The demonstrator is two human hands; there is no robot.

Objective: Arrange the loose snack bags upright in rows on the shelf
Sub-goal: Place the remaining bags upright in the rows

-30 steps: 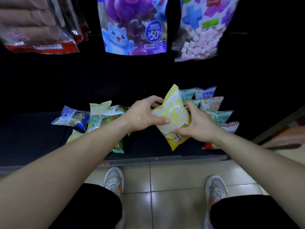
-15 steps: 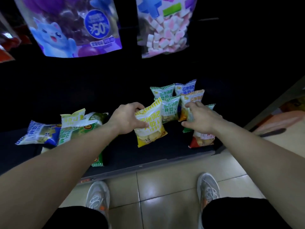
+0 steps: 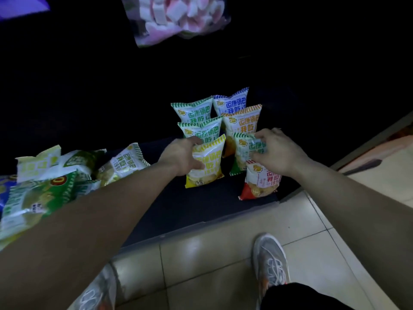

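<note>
Near the shelf's front right corner, the left hand pinches the upright yellow bag with curled fingers, while the right hand grips the green bag's top; loose bags lie flat toward its left end.

Shop (hanging candy bag, stocked shelf)

Shelf: bare dark strip along the front edge, open between the loose pile at 9 o'clock and the red bag at 3 o'clock. Upright rows block the 12 to 1 o'clock corner. The yellow bag stands just beside the green bag, a narrow gap between. A marshmallow bag hangs overhead at 12 o'clock.
</note>
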